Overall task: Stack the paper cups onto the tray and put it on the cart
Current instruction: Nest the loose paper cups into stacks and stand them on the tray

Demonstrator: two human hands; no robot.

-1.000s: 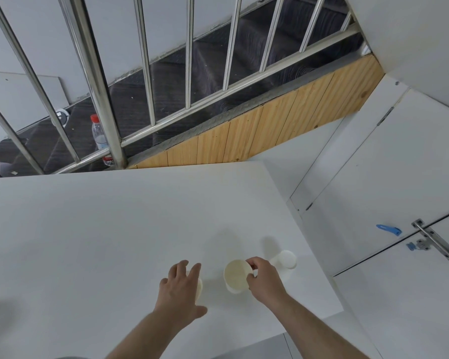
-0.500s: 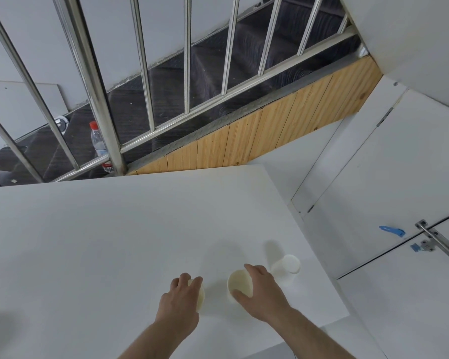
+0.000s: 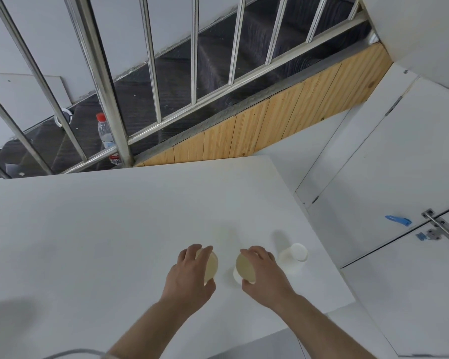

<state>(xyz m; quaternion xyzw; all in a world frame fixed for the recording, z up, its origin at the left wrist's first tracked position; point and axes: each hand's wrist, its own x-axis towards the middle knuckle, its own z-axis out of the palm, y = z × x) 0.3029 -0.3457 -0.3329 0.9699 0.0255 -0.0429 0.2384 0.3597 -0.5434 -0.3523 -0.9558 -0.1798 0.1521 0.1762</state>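
Both hands hold paper cups over the white table (image 3: pixel 114 229), near its right front corner. My left hand (image 3: pixel 189 277) grips one paper cup (image 3: pixel 211 265) tilted on its side, its mouth facing right. My right hand (image 3: pixel 263 274) grips a second paper cup (image 3: pixel 245 265), tilted with its mouth facing left, toward the first. The two mouths are a short gap apart. A third white paper cup (image 3: pixel 294 257) stands on the table just right of my right hand. No tray or cart is in view.
The table's right edge (image 3: pixel 314 229) drops to a white floor panel with a metal latch (image 3: pixel 443 229) and blue tape (image 3: pixel 398 220). Behind the table rise a steel stair railing (image 3: pixel 106 81), wood panelling (image 3: pixel 270 125) and a plastic bottle (image 3: pixel 105 133).
Both hands closed on their cups, lifted them and tipped them sideways so the mouths face each other. The third cup stayed put.
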